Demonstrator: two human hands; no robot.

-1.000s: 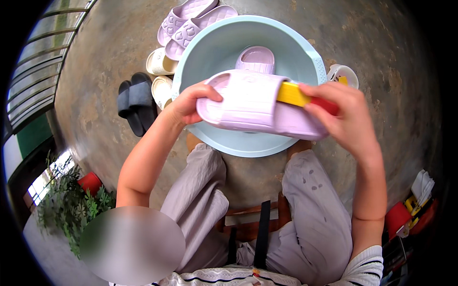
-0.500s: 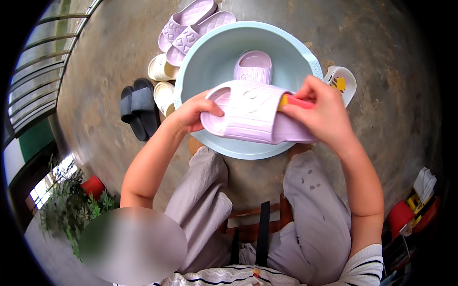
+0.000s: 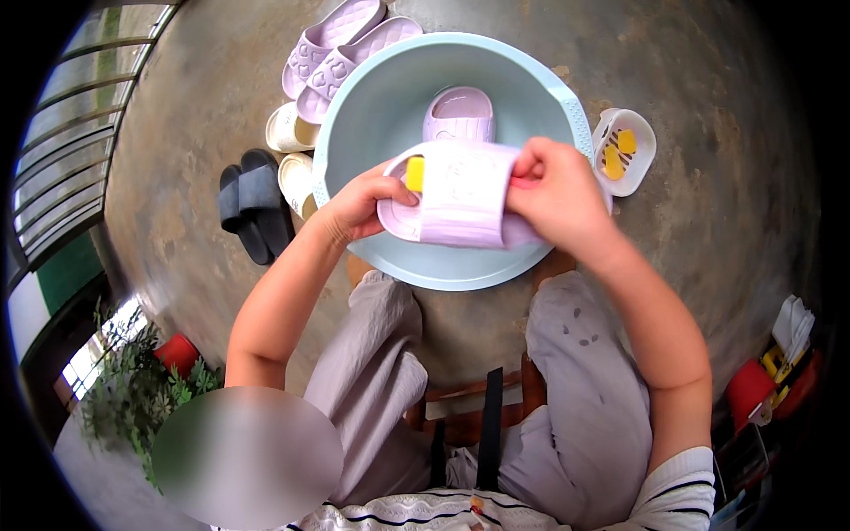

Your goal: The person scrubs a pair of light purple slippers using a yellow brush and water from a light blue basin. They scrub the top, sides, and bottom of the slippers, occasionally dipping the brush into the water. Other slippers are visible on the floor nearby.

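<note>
1. Pale lilac rubber fills our grip: the lilac slipper is held over the light blue basin, strap side up, with our left hand clamped on its left end and our right hand closed around its right end.
2. A yellow brush pokes out of the slipper's opening beside our left fingers; a bit of red shows at our right fingertips, and we cannot tell how the brush is gripped inside.
3. Compared with a second ago, the yellow end has travelled from the right side of the slipper, near our right hand, to the left side; the slipper now sits lower over the basin, and our hands are closer together.
4. Inside the basin, a second lilac slipper lies against the far wall, just behind the held one.
5. The basin's near rim sits just in front of our knees, leaving little room toward us.
6. On the left, a pair of lilac slides, cream slippers and dark slides crowd the basin's edge.
7. On the right, a white soap dish with yellow pieces lies just beside the rim; beyond it the concrete floor lies bare.
</note>
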